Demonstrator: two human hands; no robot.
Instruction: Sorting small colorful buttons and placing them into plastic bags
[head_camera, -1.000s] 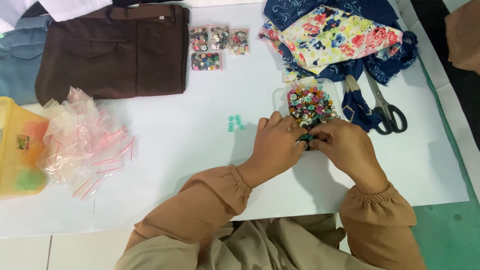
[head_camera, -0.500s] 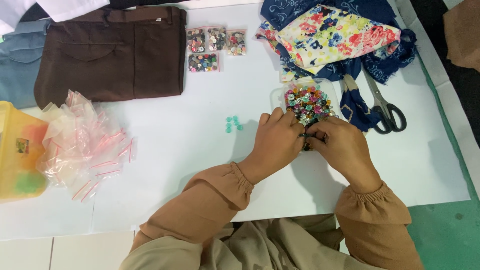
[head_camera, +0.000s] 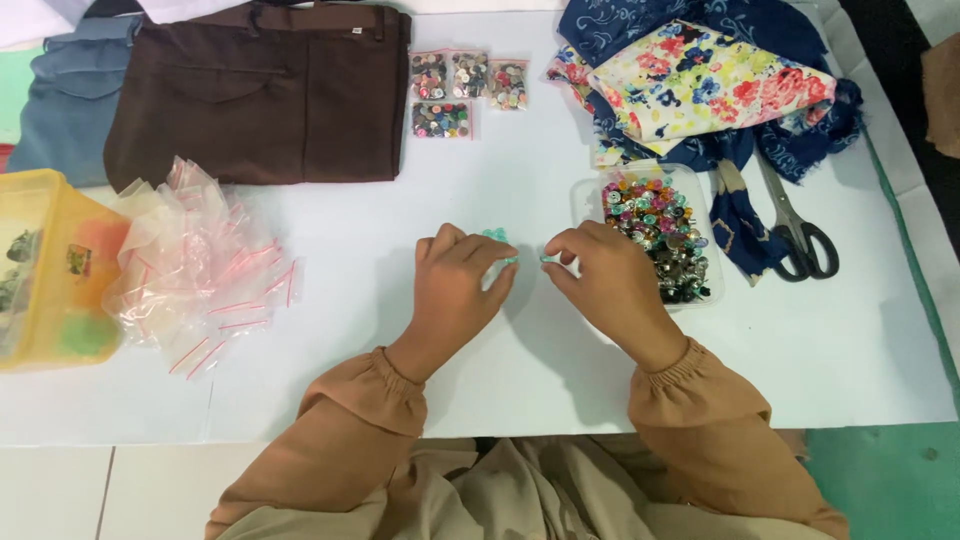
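Observation:
My left hand (head_camera: 455, 285) rests on the white table, fingertips at a small cluster of teal buttons (head_camera: 497, 238). My right hand (head_camera: 605, 275) pinches a small teal button (head_camera: 548, 259) between thumb and forefinger, just left of a clear plastic tray (head_camera: 583, 195) filled with several mixed colourful buttons. The two hands are close together with the teal buttons between them.
Brown trousers (head_camera: 255, 90) and blue cloth (head_camera: 65, 100) lie at the back left. Small bags of sorted buttons (head_camera: 465, 90) sit beside them. Floral and navy fabrics (head_camera: 700, 80) and scissors (head_camera: 795, 225) lie at the right. A pile of empty zip bags (head_camera: 200, 265) and a yellow box (head_camera: 45, 265) stand left.
Both hands have come away from the button tray and moved left to the teal buttons. The tray, earlier covered by the hands, now shows fully.

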